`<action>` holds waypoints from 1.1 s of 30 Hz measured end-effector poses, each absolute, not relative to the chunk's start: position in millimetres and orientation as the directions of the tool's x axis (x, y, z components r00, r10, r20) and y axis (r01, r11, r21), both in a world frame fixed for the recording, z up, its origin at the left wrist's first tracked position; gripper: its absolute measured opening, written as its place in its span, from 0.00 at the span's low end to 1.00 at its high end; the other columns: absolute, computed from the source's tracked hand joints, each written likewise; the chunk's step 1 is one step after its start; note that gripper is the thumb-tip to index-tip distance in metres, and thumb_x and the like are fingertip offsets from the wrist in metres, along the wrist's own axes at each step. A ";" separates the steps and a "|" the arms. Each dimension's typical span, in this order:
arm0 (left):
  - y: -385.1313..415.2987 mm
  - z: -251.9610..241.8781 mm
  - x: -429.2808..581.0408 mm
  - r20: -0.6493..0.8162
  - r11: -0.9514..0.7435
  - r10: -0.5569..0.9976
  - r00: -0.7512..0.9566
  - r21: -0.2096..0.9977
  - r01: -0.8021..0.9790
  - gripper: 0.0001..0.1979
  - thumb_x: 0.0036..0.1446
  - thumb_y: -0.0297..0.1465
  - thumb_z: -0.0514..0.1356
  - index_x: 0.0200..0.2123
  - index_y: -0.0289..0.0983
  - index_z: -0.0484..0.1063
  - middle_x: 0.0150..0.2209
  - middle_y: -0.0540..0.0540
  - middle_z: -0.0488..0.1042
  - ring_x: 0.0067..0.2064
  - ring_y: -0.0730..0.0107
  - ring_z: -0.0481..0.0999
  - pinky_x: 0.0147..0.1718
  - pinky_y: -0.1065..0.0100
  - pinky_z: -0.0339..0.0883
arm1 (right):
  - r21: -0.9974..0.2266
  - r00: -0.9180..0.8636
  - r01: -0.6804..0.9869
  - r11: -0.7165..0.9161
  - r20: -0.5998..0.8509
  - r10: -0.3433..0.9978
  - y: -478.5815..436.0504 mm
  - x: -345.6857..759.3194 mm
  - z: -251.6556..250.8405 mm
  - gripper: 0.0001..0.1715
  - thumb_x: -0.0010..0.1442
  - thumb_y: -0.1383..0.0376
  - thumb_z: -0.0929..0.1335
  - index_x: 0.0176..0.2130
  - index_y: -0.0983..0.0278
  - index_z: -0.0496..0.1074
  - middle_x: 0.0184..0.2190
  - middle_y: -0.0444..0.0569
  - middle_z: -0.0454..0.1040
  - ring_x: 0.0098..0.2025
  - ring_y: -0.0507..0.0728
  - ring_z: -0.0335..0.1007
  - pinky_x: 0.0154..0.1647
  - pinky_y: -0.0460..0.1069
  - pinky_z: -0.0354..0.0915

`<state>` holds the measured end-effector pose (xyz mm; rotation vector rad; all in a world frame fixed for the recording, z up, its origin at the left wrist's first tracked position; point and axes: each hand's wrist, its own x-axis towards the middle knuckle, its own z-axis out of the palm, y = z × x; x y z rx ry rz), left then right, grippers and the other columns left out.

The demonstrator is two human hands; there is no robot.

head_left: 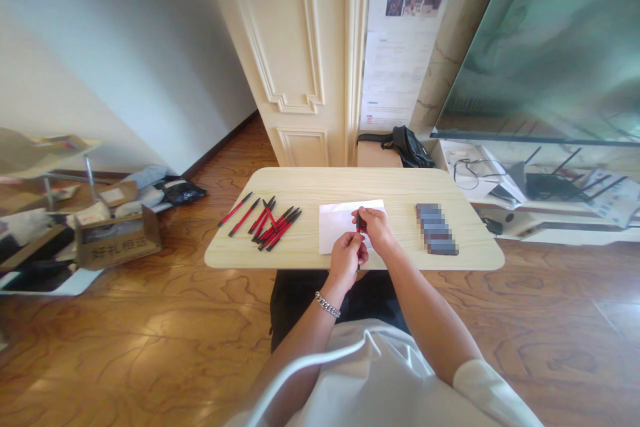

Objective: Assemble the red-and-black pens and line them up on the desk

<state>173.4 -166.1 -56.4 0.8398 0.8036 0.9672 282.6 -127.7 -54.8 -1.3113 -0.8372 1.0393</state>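
Both my hands grip one red and black pen over the white sheet of paper on the small light wood table. My left hand is closed round the pen's lower part, with a metal bracelet on that wrist. My right hand pinches the pen's upper end. Left of the paper lies a loose pile of several red and black pens, with two more pens apart at the far left.
A blurred dark rectangular block lies on the table's right side. Cardboard boxes and clutter sit on the wood floor at left. A black bag and a low shelf with cables stand behind the table.
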 end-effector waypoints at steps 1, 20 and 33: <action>-166.0 -55.9 173.1 -0.186 0.314 0.917 0.352 0.882 -0.351 0.16 0.52 0.42 0.64 0.31 0.34 0.67 0.21 0.51 0.67 0.19 0.77 0.67 0.16 0.75 0.53 | -0.992 0.327 -0.119 -0.042 -0.079 0.942 -128.9 283.7 -53.8 0.26 0.54 0.45 0.67 0.32 0.65 0.76 0.28 0.49 0.75 0.25 0.52 0.66 0.25 0.47 0.60; -156.5 -57.8 164.0 -0.186 0.350 0.897 0.400 0.852 -0.389 0.20 0.51 0.40 0.66 0.42 0.34 0.69 0.26 0.46 0.75 0.25 0.71 0.74 0.24 0.71 0.66 | -0.978 0.218 -0.180 -0.104 -0.143 0.965 -136.5 291.2 -51.9 0.22 0.50 0.48 0.72 0.32 0.64 0.74 0.29 0.47 0.75 0.30 0.52 0.68 0.30 0.46 0.62; -153.4 -60.8 160.7 -0.173 0.325 0.904 0.392 0.872 -0.365 0.15 0.50 0.37 0.65 0.38 0.33 0.72 0.29 0.46 0.73 0.25 0.75 0.71 0.23 0.72 0.62 | -0.978 0.239 -0.179 -0.104 -0.145 0.960 -135.5 287.4 -51.0 0.26 0.50 0.46 0.71 0.38 0.64 0.74 0.32 0.49 0.76 0.30 0.53 0.71 0.29 0.46 0.63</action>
